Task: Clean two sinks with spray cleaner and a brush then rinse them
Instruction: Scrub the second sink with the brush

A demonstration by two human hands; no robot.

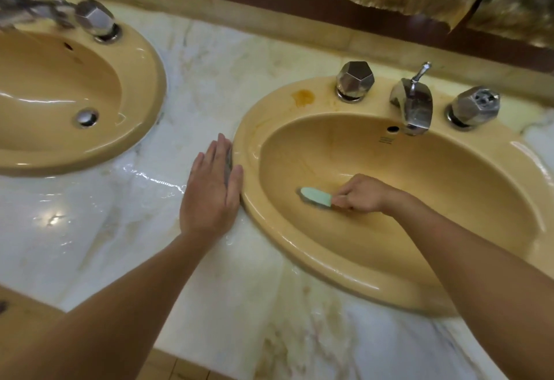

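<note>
Right hand [361, 195] grips the pale green plastic brush [316, 196] down in the tan oval sink [254, 121] to scrub it, I judge — left hand [209, 190], flat with fingers together, likely braces on the marble tabletop [90, 229]

Right hand [364, 195] grips a green brush [316, 196] in the right sink [374, 265], lower right; left hand [211, 193] lies flat on the desk [99, 229].

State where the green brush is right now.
Head view: the green brush is inside the right sink, against its front-left wall, held by the right hand.
</note>
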